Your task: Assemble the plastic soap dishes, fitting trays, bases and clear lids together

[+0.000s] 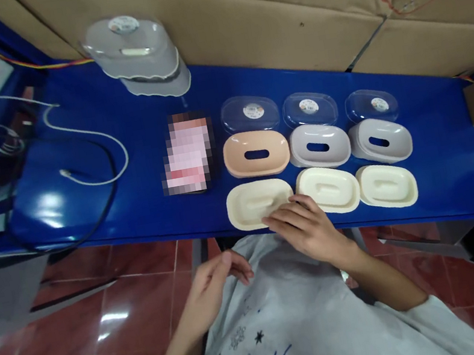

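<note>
One cream-coloured oval plastic tray with a raised central ridge (253, 202) is lying face up at the left end of the front row, near the table edge, seemingly for easy reach. The right hand (303, 227) is overlapping its near right corner, palm down, fingers bent and close together; whether they are gripping or just resting, I cannot tell. The left hand (217, 276) is hanging in front of the shirt, loosely curled, with nothing showing in it. Beside the tray, a matching cream oval tray (328, 190) and another cream oval tray (387, 183) are completing the row. Behind are sitting a peach oval plastic piece with a slot (258, 167) and two slotted pale-grey ones (322, 159). Farther back, three clear plastic covers with round labels (235, 118) are lining up, the columns apparently keeping matching parts together.
</note>
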A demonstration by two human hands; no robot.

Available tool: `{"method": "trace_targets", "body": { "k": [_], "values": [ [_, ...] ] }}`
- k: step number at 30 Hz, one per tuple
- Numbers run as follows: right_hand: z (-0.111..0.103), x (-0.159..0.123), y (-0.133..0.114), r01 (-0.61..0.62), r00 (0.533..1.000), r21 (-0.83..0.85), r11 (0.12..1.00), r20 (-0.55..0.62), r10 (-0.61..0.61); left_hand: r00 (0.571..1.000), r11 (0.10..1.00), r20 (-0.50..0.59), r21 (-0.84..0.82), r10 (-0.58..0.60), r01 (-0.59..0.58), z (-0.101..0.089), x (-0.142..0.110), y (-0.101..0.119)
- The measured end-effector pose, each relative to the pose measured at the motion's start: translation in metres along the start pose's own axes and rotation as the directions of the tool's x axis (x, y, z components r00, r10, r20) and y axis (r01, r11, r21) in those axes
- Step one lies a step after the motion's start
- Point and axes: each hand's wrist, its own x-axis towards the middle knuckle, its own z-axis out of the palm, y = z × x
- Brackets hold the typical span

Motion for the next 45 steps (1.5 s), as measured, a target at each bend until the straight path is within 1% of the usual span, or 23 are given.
{"method": "trace_targets", "body": {
  "k": [2,3,4,6,8,10,11,12,14,16,18,19,20,22,24,25,28,30,32,36,40,43,45],
  "values": [
    [-0.004,-0.002,-0.002,-0.006,0.999,0.037,0.999,-0.039,0.008,0.992,0.964,0.07,-0.239,-0.103,0.117,0.001,0.001,-0.005],
    [-0.008,-0.002,-0.004,-0.011,0.998,0.078,0.997,-0.057,0.016,0.989,0.929,0.078,-0.342,-0.122,0.142,0.003,0.003,-0.007],
    [-0.012,-0.001,-0.008,-0.015,0.997,0.126,0.992,-0.073,0.024,0.989,0.891,0.082,-0.432,-0.119,0.143,0.006,0.004,-0.008],
    [-0.02,0.003,-0.017,-0.008,0.997,0.209,0.978,-0.078,0.025,0.993,0.815,0.099,-0.569,-0.065,0.111,0.012,0.008,-0.007],
    [-0.026,0.011,-0.023,0.041,0.998,0.237,0.971,-0.058,-0.028,0.992,0.741,0.126,-0.667,0.002,0.083,0.019,0.012,-0.002],
    [-0.028,0.023,-0.021,0.118,0.993,0.258,0.959,-0.061,-0.106,0.99,0.672,0.142,-0.733,0.003,0.103,0.024,0.016,0.005],
    [-0.028,0.029,-0.016,0.133,0.99,0.268,0.954,-0.084,-0.114,0.992,0.637,0.124,-0.763,-0.023,0.11,0.026,0.018,0.008],
    [-0.027,0.036,-0.01,0.117,0.99,0.265,0.957,-0.111,-0.09,0.994,0.602,0.094,-0.791,-0.053,0.107,0.028,0.02,0.011],
    [-0.023,0.051,0.008,-0.002,0.992,0.187,0.982,-0.12,0.025,0.993,0.548,0.025,-0.833,-0.112,0.083,0.03,0.024,0.015],
    [-0.018,0.064,0.027,-0.135,0.989,0.028,0.99,-0.059,0.136,0.989,0.513,-0.015,-0.856,-0.145,0.062,0.03,0.026,0.016],
    [-0.012,0.073,0.04,-0.192,0.981,-0.09,0.977,0.022,0.194,0.987,0.487,-0.029,-0.872,-0.16,0.053,0.031,0.028,0.015],
    [-0.011,0.075,0.043,-0.201,0.977,-0.109,0.974,0.046,0.206,0.987,0.478,-0.03,-0.877,-0.159,0.051,0.031,0.029,0.014],
    [-0.012,0.076,0.043,-0.201,0.977,-0.102,0.974,0.053,0.207,0.988,0.471,-0.029,-0.881,-0.155,0.048,0.031,0.03,0.013],
    [-0.018,0.072,0.035,-0.182,0.982,-0.032,0.983,0.036,0.183,0.99,0.469,-0.022,-0.882,-0.137,0.045,0.032,0.033,0.011],
    [-0.029,0.064,0.018,-0.127,0.991,0.064,0.99,0.041,0.125,0.995,0.477,-0.008,-0.878,-0.102,0.042,0.033,0.037,0.011],
    [-0.035,0.059,0.009,-0.091,0.994,0.093,0.992,0.063,0.085,0.997,0.484,0.0,-0.874,-0.08,0.039,0.034,0.039,0.011],
    [-0.045,0.045,-0.013,0.003,0.985,0.062,0.998,0.17,-0.014,0.999,0.52,0.032,-0.853,-0.022,0.039,0.037,0.046,0.011],
    [-0.045,0.04,-0.018,0.028,0.982,0.022,0.999,0.187,-0.031,0.999,0.548,0.045,-0.835,-0.018,0.048,0.039,0.049,0.011],
    [-0.041,0.039,-0.018,0.024,0.988,0.02,1.0,0.151,-0.027,0.999,0.563,0.033,-0.825,-0.041,0.05,0.04,0.05,0.012],
    [-0.036,0.038,-0.013,0.033,0.995,0.073,0.997,0.096,-0.04,0.997,0.567,-0.031,-0.823,-0.065,0.012,0.041,0.048,0.013],
    [-0.039,0.035,-0.012,0.031,0.993,0.117,0.993,0.11,-0.044,0.997,0.619,-0.034,-0.785,-0.064,0.013,0.042,0.046,0.011],
    [-0.042,0.045,0.005,0.033,0.988,0.239,0.97,0.136,-0.067,0.996,0.644,-0.051,-0.765,-0.074,0.008,0.043,0.047,0.011],
    [-0.041,0.065,0.029,-0.025,0.994,0.239,0.971,0.107,0.0,0.994,0.638,-0.071,-0.77,-0.08,-0.003,0.044,0.049,0.014]
  ]
}}
